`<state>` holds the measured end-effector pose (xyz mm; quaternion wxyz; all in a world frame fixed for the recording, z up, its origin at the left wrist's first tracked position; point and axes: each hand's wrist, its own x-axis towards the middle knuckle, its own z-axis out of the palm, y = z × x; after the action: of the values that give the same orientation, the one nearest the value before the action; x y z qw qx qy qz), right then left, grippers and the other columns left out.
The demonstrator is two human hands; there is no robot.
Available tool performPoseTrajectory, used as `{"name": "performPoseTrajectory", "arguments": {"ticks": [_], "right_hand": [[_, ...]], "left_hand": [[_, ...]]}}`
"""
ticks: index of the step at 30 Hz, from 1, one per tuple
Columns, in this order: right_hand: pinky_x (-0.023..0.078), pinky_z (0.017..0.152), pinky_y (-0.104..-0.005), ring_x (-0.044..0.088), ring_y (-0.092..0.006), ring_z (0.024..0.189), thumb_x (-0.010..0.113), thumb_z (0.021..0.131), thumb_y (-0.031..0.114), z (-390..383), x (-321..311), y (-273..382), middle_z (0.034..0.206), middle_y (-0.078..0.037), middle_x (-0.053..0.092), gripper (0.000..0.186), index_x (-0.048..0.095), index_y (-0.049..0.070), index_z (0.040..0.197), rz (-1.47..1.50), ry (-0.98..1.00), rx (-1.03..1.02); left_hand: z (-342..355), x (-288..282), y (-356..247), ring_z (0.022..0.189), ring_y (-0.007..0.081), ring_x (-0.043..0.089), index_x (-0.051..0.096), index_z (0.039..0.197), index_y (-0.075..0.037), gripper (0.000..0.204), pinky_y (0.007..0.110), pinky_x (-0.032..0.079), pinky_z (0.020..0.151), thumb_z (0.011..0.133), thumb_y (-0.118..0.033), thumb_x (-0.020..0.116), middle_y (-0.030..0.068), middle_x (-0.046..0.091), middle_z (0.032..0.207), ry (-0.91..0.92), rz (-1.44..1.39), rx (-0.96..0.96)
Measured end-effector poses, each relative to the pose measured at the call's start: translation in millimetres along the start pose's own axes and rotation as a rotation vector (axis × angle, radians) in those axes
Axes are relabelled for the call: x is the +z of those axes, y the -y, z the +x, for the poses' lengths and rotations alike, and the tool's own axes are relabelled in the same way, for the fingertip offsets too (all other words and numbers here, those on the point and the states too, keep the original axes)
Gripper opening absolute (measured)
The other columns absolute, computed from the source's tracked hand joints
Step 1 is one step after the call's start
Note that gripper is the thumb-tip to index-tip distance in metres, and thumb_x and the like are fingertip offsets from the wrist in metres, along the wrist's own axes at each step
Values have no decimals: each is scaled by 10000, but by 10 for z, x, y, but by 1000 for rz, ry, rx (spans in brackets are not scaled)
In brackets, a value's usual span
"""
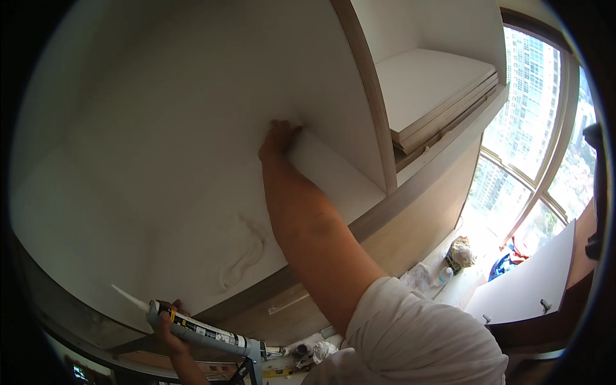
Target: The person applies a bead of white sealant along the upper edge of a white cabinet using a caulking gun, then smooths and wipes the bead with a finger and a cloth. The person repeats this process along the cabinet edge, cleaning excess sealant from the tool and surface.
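Observation:
My left hand is wrapped round the barrel of a caulking gun at the lower left. A grey cartridge with a dark and yellow label sits in it, and its pale nozzle points up and left, apart from the cabinet walls. Deep inside the white cabinet, my right hand reaches to an inner corner by the upright divider. Its fingers are curled against that corner; the dim light hides what they hold, if anything. A crumpled whitish strip or smear lies on the cabinet floor under my right forearm.
Stacked white boards fill the compartment right of the divider. Beyond are a large window, a plastic bottle and bags on a ledge, and a loose white door panel with hinges. Cluttered items lie below the cabinet edge.

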<state>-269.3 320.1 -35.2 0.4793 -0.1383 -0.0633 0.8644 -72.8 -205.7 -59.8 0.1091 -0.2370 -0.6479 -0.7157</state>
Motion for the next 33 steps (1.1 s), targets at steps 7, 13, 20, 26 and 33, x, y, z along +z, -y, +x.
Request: {"name": "performPoseTrajectory", "arguments": {"ticks": [7,13,20,26,33], "right_hand": [[385,890,-334,514,-159,924,512,942,153,-177,253,259,1066,-34,579,812,86,265,1624,149,68,152],[377,565,-281,465,-125,693,533,854,105,-582,610,552,935,-14,558,984,12,241,1677,43,115,47],[393,604,-280,471,-129,707,536,880,120,-715,597,684,976,-24,568,1010,-38,253,1700,-114,332,37],[451,808,-354,511,-145,874,509,979,216,-615,283,642,1071,-36,567,646,353,143,1602,-273,306,-129],[343,1108,-389,442,-181,1265,400,1066,455,211,-242,-212,1401,-27,485,548,437,82,1466,-797,230,-97]], "left_hand": [[14,-62,18,774,243,691,552,1149,-33,512,435,603,898,876,-426,733,80,555,928,47,63,49],[-7,-45,36,646,226,673,548,1152,-23,517,478,518,1059,879,-431,709,88,573,940,-26,33,19],[24,-64,10,685,236,673,538,1193,-12,499,476,503,1062,888,-374,695,92,578,954,54,19,19],[21,-56,21,838,244,664,554,1150,-39,475,404,595,806,876,-377,744,93,564,964,82,-30,-16],[89,-126,97,899,246,654,561,1114,-49,457,394,602,737,871,-371,774,87,564,961,107,-51,-19]]}}
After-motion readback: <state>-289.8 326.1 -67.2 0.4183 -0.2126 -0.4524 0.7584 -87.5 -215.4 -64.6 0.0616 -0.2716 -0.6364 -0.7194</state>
